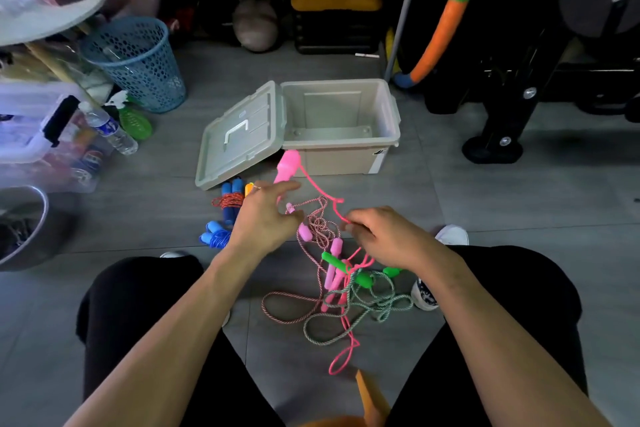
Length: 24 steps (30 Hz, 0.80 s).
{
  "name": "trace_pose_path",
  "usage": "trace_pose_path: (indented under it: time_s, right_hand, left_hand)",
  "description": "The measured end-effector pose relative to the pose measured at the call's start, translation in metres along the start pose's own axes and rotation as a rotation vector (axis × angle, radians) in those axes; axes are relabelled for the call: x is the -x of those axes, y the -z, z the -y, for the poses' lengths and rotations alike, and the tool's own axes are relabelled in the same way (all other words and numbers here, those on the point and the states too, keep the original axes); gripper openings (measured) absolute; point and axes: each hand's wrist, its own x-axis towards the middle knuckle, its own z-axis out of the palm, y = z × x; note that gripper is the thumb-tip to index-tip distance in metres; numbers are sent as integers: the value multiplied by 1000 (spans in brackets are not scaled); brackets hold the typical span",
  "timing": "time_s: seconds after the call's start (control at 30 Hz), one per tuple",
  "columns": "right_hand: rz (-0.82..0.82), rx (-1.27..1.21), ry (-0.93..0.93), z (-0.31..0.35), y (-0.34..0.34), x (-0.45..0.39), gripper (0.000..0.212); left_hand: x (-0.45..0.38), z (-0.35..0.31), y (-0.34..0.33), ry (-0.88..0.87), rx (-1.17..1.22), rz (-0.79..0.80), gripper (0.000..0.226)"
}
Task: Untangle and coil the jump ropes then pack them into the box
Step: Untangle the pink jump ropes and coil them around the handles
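Head view: two coiled ropes point(223, 215) lie on the floor; the box point(341, 125) is empty. Left hand point(265, 218) fingers hold a pink handle point(286, 166), right hand point(384, 236) fingers pinch its cord point(317, 185) above the remaining tangle point(346, 288).

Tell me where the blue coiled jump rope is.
The blue coiled jump rope lies on the floor, just left of the left hand, below the red-and-white coiled rope.
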Motion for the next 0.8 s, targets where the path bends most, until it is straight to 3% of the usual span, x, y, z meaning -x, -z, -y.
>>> trace_pose_path:
  time_s: [0.1,0.23,0.37,0.43,0.53,0.7,0.8]
  right_hand:
    - [-3,-4,29,1,0,1,24]
    - [54,-38,19,8,2,4,40]
    - [73,-37,1,8,2,3,30]
    - [-6,-8,12,3,-1,0,23]
    - [-137,80,53,-6,-7,-5,14]
    - [-158,233,-87,-18,-12,-11,16]
    - [-184,266,-145,-20,-14,-12,14]
  left_hand:
    - [4,-5,-1,-159,77,39,57]
    - [11,-2,-15,-381,6,107,53]
    - [7,2,-15,-471,-108,84,25]
    - [6,-1,-11,-425,-137,28,17]
    - [2,-4,-7,-293,12,-103,7]
    - [1,-9,6,-46,348,-187,29]
    - [-3,-5,14,174,496,-195,20]
